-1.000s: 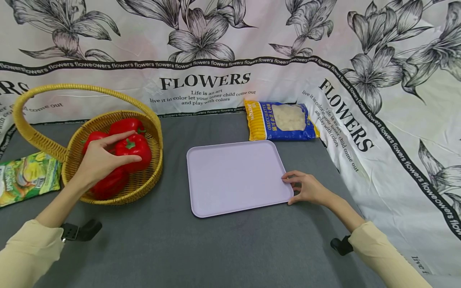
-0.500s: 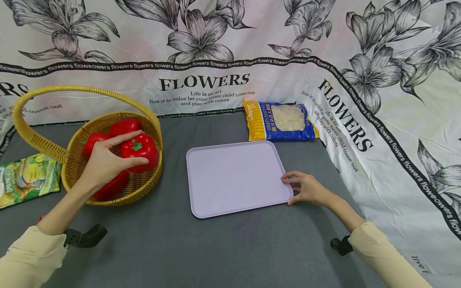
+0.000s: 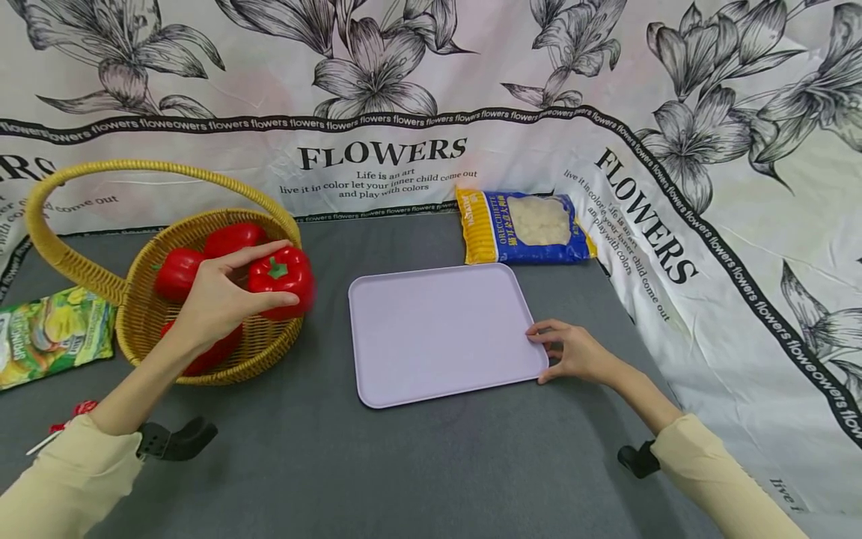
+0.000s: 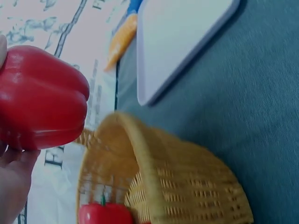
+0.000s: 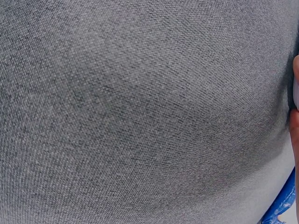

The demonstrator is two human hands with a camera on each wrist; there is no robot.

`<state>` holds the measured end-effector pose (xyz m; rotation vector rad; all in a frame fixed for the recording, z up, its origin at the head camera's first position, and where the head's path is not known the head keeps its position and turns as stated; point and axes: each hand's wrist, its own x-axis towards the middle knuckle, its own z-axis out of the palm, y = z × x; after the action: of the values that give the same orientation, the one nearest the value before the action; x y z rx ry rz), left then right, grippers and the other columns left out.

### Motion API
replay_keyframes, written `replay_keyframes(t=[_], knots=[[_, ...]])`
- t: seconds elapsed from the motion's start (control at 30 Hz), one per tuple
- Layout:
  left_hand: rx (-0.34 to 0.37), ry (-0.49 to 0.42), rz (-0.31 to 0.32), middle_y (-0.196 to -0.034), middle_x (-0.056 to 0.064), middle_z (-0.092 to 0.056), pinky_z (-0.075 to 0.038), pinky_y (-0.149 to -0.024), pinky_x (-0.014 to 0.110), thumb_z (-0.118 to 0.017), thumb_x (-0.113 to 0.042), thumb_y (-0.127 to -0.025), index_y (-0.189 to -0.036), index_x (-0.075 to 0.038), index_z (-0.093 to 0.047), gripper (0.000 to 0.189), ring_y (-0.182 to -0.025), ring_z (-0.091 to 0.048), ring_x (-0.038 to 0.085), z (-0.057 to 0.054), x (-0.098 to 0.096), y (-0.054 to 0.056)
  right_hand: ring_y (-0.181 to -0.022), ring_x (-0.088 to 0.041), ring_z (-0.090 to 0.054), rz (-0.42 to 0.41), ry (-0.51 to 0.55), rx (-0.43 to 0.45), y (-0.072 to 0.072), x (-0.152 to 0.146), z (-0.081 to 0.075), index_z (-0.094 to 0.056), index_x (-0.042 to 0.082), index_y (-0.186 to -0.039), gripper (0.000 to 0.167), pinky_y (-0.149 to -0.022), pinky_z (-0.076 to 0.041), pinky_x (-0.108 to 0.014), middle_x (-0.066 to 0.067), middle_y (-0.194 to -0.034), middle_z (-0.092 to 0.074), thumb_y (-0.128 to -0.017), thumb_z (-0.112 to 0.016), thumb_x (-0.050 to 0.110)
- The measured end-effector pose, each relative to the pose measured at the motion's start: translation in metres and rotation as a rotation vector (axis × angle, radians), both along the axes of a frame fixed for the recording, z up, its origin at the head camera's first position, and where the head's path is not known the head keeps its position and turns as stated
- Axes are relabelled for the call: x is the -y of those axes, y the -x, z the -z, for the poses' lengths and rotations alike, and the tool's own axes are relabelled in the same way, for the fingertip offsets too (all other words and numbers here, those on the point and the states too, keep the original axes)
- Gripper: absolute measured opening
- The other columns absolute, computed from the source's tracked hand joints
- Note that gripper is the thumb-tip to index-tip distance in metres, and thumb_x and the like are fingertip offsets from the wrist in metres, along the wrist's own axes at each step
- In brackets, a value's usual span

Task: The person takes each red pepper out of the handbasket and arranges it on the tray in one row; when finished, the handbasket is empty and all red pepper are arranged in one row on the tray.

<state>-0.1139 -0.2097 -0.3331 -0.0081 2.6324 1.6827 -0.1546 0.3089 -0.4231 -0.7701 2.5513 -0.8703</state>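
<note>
My left hand (image 3: 218,299) grips a red bell pepper (image 3: 288,284) between thumb and fingers, above the right rim of the yellow wicker basket (image 3: 269,355). In the left wrist view, the held pepper (image 4: 42,100) is raised over the tipped-looking basket (image 4: 201,182). More red peppers lie inside: one at left (image 3: 178,273), one at the back (image 3: 232,237) and one in front, partly covered by my forearm. On the right, my right hand (image 3: 572,353) pinches the right edge of a pale lilac tray (image 3: 444,337), near its front corner. Only finger edges show in the right wrist view.
Behind the tray lies a blue and yellow orecchiette bag (image 3: 539,224). A green packet (image 3: 60,329) sits left of the basket, whose tall handle (image 3: 161,166) arches over it. A small red object with a white stick (image 3: 77,412) lies by my left sleeve. Flowered cloth hangs behind.
My left hand has lifted the bell pepper and carried it rightward from the basket's middle to over its right rim. The red object by the left sleeve has come into view. My right hand stays put.
</note>
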Motion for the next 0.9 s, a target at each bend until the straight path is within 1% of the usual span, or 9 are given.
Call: replay_keyframes(t=[0.13, 0.37, 0.5, 0.63, 0.77, 0.9], knots=[[-0.03, -0.043, 0.02, -0.128, 0.004, -0.054, -0.054, -0.073, 0.022, -0.08, -0.027, -0.079, -0.135, -0.024, -0.058, 0.06, -0.114, -0.044, 0.021, -0.001, -0.013, 0.004, -0.109, -0.037, -0.057, 0.005, 0.008, 0.002, 0.0, -0.001, 0.001, -0.064, -0.012, -0.114, 0.065, -0.081, -0.054, -0.033, -0.021, -0.125, -0.055, -0.059, -0.091, 0.01], [-0.098, -0.08, 0.099, -0.131, 0.011, -0.055, -0.054, -0.073, 0.023, -0.08, -0.021, -0.078, -0.136, -0.017, -0.056, 0.063, -0.113, -0.048, 0.027, 0.0, -0.035, 0.012, -0.11, -0.037, -0.056, 0.001, 0.022, 0.008, 0.001, -0.001, 0.004, -0.064, -0.012, -0.114, 0.066, -0.082, -0.054, -0.034, -0.021, -0.125, -0.055, -0.059, -0.091, 0.011], [-0.12, -0.118, 0.122, -0.129, 0.012, -0.057, -0.055, -0.075, 0.027, -0.081, -0.015, -0.077, -0.134, -0.014, -0.058, 0.062, -0.111, -0.052, 0.028, 0.001, -0.05, 0.018, -0.111, -0.038, -0.056, -0.003, 0.034, 0.007, 0.001, -0.002, 0.004, -0.064, -0.012, -0.114, 0.066, -0.082, -0.054, -0.034, -0.021, -0.125, -0.055, -0.059, -0.091, 0.009], [-0.118, -0.14, 0.156, -0.128, 0.01, -0.058, -0.055, -0.079, 0.034, -0.082, -0.015, -0.075, -0.133, -0.014, -0.059, 0.062, -0.112, -0.051, 0.027, 0.004, -0.07, 0.026, -0.111, -0.038, -0.056, -0.001, 0.033, 0.009, 0.001, -0.002, 0.003, -0.064, -0.012, -0.114, 0.065, -0.082, -0.054, -0.034, -0.021, -0.125, -0.055, -0.059, -0.091, 0.01], [-0.11, -0.185, 0.189, -0.128, 0.008, -0.057, -0.054, -0.082, 0.041, -0.083, -0.015, -0.074, -0.131, -0.014, -0.06, 0.061, -0.114, -0.05, 0.028, 0.009, -0.09, 0.037, -0.111, -0.037, -0.056, 0.008, 0.028, 0.015, 0.0, -0.002, 0.002, -0.064, -0.012, -0.114, 0.065, -0.082, -0.054, -0.034, -0.021, -0.125, -0.055, -0.059, -0.091, 0.01], [-0.108, -0.193, 0.206, -0.128, 0.006, -0.057, -0.054, -0.083, 0.042, -0.084, -0.018, -0.073, -0.13, -0.016, -0.062, 0.061, -0.114, -0.051, 0.027, 0.013, -0.106, 0.048, -0.112, -0.037, -0.056, 0.006, 0.029, 0.013, 0.001, -0.002, 0.003, -0.064, -0.011, -0.114, 0.065, -0.082, -0.054, -0.034, -0.021, -0.125, -0.055, -0.059, -0.091, 0.01]])
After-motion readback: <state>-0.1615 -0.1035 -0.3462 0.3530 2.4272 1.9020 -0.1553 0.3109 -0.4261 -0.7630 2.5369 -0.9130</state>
